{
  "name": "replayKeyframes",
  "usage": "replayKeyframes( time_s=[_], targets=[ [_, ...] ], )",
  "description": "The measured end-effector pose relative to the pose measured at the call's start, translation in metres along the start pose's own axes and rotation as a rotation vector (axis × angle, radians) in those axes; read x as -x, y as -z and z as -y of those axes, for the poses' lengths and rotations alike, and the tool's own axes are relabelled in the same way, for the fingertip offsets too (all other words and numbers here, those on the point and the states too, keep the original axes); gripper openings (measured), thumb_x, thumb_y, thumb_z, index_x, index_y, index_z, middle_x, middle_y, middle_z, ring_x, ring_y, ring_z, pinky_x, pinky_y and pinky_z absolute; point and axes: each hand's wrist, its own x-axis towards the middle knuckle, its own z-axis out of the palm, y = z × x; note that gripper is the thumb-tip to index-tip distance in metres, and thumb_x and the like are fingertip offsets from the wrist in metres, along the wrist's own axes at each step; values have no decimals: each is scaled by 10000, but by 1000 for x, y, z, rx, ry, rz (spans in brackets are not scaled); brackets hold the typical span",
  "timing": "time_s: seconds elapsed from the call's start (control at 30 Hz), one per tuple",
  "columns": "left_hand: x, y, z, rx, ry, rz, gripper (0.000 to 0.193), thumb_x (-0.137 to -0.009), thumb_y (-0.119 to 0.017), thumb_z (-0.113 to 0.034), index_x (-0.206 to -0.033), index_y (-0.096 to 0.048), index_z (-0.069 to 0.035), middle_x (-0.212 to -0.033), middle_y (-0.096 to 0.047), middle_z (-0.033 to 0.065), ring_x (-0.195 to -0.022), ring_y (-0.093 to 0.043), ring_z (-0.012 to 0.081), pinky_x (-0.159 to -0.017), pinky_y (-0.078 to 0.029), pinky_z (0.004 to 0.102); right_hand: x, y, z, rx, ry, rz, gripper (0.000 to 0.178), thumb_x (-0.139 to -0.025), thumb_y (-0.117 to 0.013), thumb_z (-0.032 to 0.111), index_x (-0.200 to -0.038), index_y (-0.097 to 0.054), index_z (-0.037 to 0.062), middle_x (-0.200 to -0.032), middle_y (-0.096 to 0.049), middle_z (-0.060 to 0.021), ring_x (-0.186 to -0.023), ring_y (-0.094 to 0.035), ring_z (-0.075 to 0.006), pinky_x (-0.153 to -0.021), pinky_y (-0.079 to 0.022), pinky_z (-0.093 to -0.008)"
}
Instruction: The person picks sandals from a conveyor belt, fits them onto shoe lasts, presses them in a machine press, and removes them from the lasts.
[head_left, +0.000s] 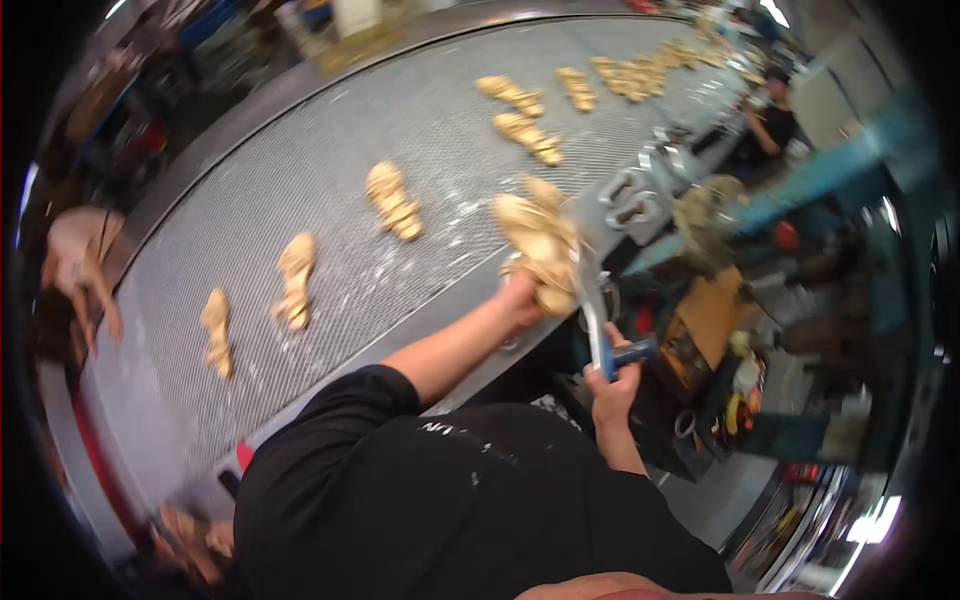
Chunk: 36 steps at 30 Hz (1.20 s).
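Observation:
Several tan strappy sandals [535, 235] are bunched at the near edge of the conveyor, blurred by motion. My left hand [520, 297] is closed round the lower part of this bunch. To its right, my right hand [613, 385] grips a tool with a blue handle [630, 353] and a long pale metal part [592, 290] that rises beside the sandals. Blur hides the tool's exact kind and whether it touches them. Farther left on the belt lie single sandals, such as one [393, 200] just beyond my left arm.
The wide grey mesh conveyor belt [330, 130] carries more sandals [640, 75] toward the far right. Teal machinery [800, 190] and a cluttered bench [710, 310] stand at my right. Another person's arms [95, 270] reach in at the left; someone in black [775, 120] is far right.

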Motion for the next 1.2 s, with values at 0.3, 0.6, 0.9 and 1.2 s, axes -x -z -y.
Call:
replayKeyframes(
  time_s=[0.3, 0.6, 0.9, 1.2],
  targets=[
    [-22, -9, 114, -781, 83, 319, 506, -914, -506, -234, -1354, -380, -18, -1210, -571, 149, -1072, -594, 269, -925, -483, 388, 58, 71, -19, 252, 66, -37, 587, -651, -758, 114, -1161, -482, 20, -1277, -516, -145, -1238, -469, -268, -1035, -355, -368],
    [-9, -27, 136, -1603, -88, 456, 874, -885, -654, -159, -1485, -22, -85, -940, -605, 115, -843, -605, 164, -771, -491, 303, 9, 148, -153, 616, 62, -832, 637, -634, -796, 160, -1142, -465, -34, -1055, -554, -240, -999, -560, -411, -851, -455, -440],
    [131, 77, 20, -1780, -620, -323, 480, -791, -604, -3, -1262, -515, -43, -710, -511, 27, -638, -487, 109, -611, -437, 274, -68, 221, -209, 823, -279, -690, 737, -661, -813, 352, -1187, -477, -39, -1143, -550, -254, -1070, -533, -424, -921, -438, -449],
    [315, 213, -150, -1515, -489, -2057, 899, -690, -787, -214, -1409, -293, 2, -1378, -363, 251, -1280, -362, 403, -1064, -341, 450, 34, 45, -139, 207, 96, -207, 561, -731, -683, 46, -1218, -407, 0, -1147, -543, -170, -1117, -537, -296, -987, -406, -400]
  ],
)
